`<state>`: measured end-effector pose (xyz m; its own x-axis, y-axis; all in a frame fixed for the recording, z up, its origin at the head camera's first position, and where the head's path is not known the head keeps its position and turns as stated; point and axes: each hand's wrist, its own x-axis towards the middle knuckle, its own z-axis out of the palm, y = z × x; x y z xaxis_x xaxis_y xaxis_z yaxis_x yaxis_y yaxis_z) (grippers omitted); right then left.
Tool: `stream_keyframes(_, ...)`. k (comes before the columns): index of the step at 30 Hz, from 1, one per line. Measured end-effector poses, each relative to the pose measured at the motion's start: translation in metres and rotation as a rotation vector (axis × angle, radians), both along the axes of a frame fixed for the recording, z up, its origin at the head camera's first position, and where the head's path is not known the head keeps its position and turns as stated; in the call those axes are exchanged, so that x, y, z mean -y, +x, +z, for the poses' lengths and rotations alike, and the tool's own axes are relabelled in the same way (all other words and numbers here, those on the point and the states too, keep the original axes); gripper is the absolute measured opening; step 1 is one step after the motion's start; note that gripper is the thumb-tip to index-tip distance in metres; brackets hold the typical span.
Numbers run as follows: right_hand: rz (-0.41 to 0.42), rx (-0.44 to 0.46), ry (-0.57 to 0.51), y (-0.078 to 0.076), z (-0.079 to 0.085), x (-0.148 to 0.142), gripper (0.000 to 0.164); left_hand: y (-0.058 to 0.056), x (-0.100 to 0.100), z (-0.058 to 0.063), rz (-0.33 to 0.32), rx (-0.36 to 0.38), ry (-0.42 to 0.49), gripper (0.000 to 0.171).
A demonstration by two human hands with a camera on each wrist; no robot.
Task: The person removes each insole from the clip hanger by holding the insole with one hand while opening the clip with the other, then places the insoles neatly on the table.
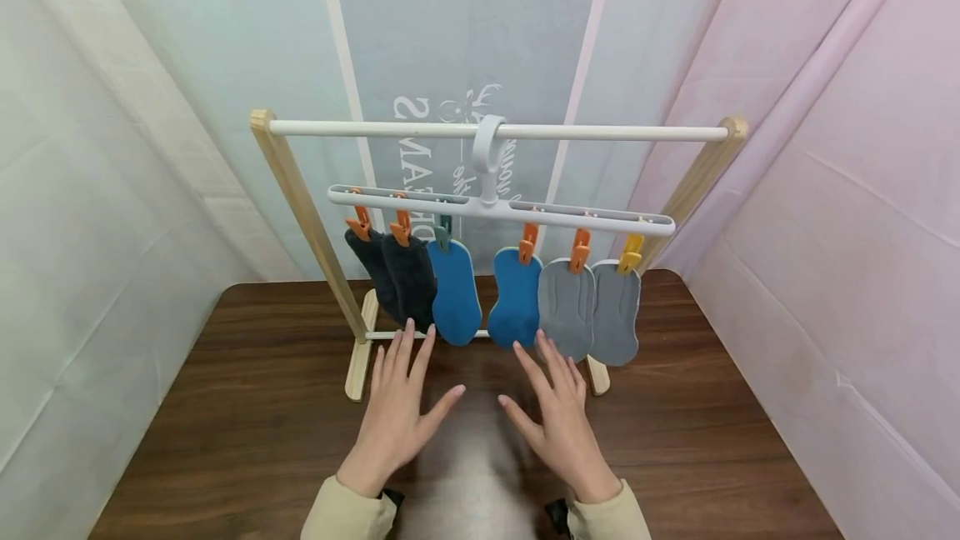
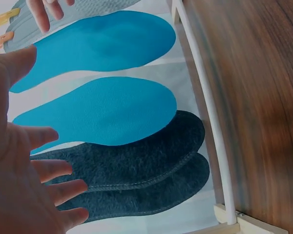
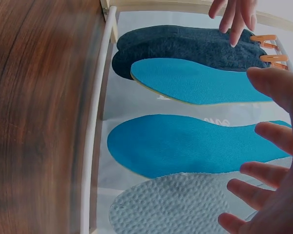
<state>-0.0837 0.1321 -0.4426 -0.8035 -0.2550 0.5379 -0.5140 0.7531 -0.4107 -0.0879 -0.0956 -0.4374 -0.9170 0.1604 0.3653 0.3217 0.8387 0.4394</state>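
Three pairs of insoles hang by clips from a white hanger (image 1: 489, 205): dark fuzzy insoles (image 1: 411, 277) at left, blue insoles (image 1: 454, 294) in the middle, grey insoles (image 1: 617, 315) at right. My left hand (image 1: 396, 415), fingers spread, is in front of the dark and left blue insoles and grips nothing. Opposite the right blue insole (image 3: 185, 144) and the grey ones, my right hand (image 1: 558, 419) also has its fingers spread and holds nothing. In the head view the fingertips overlap the insoles' lower ends; whether they touch cannot be told. Orange clips (image 1: 581, 250), a green clip (image 1: 443, 232) and a yellow clip (image 1: 631, 253) hold the insoles.
The hanger hooks over the white top rod (image 1: 615, 132) of a rack with wooden side posts (image 1: 309, 227). Its feet (image 1: 358, 369) stand on a dark wooden table (image 1: 247, 440). Pale curtains (image 1: 847, 273) enclose the back and both sides.
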Motion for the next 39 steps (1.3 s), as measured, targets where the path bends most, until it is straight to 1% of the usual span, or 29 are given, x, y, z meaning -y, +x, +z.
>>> stream_keyframes(4, -0.001, -0.003, -0.014, 0.001, -0.001, 0.0, 0.075, -0.005, 0.005, 0.003, 0.007, -0.016, 0.065, 0.077)
stream_keyframes(9, -0.001, -0.001, -0.034, 0.002, -0.004, 0.0, 0.073, -0.011, 0.012, 0.011, 0.04, -0.04, 0.127, 0.069)
stream_keyframes(14, 0.004, 0.003, -0.055, 0.002, -0.004, 0.001, 0.072, -0.017, 0.015, 0.018, 0.061, -0.024, 0.164, 0.065)
stream_keyframes(19, 0.004, 0.004, -0.059, 0.004, -0.004, 0.001, 0.07, -0.025, 0.02, 0.021, 0.078, -0.005, 0.191, 0.064)
stream_keyframes(26, 0.0, -0.021, -0.057, 0.004, -0.007, 0.0, 0.07, -0.038, 0.032, 0.024, 0.096, -0.044, 0.234, 0.065)
stream_keyframes(30, -0.001, -0.022, -0.063, 0.005, -0.008, -0.001, 0.069, -0.044, 0.037, 0.025, 0.105, -0.034, 0.252, 0.063)
stream_keyframes(34, 0.005, -0.024, -0.059, 0.007, -0.01, -0.002, 0.069, -0.05, 0.043, 0.026, 0.125, -0.014, 0.247, 0.063)
stream_keyframes(39, 0.008, -0.028, -0.061, 0.007, -0.012, -0.004, 0.07, -0.058, 0.05, 0.026, 0.135, -0.01, 0.246, 0.063)
